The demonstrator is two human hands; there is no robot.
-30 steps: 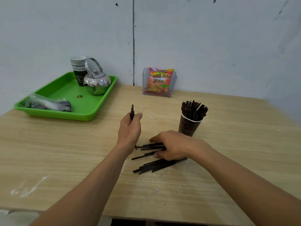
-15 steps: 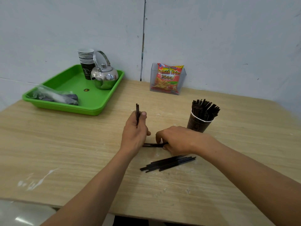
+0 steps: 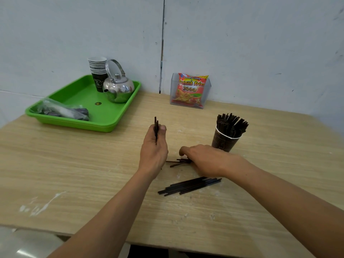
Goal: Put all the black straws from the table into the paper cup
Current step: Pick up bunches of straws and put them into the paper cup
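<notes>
A dark paper cup (image 3: 224, 140) stands right of centre on the wooden table, crammed with upright black straws (image 3: 230, 123). My left hand (image 3: 154, 148) is closed around a few black straws (image 3: 155, 125) that poke up above my thumb. My right hand (image 3: 206, 159) lies palm down on the table just left of the cup, its fingers pinching a few loose straws (image 3: 176, 162) that stick out to the left. Nearer to me, a bundle of several black straws (image 3: 189, 185) lies flat on the table.
A green tray (image 3: 78, 121) at the back left carries a steel kettle (image 3: 119, 88), a stack of paper cups (image 3: 97, 71) and a plastic bag (image 3: 59, 110). A clear holder with a snack packet (image 3: 190, 90) stands against the wall.
My right hand has gathered the few straws under its fingers, pulling them closer to the cup. The left hand keeps its straws upright. The bundle nearer me has not moved.
</notes>
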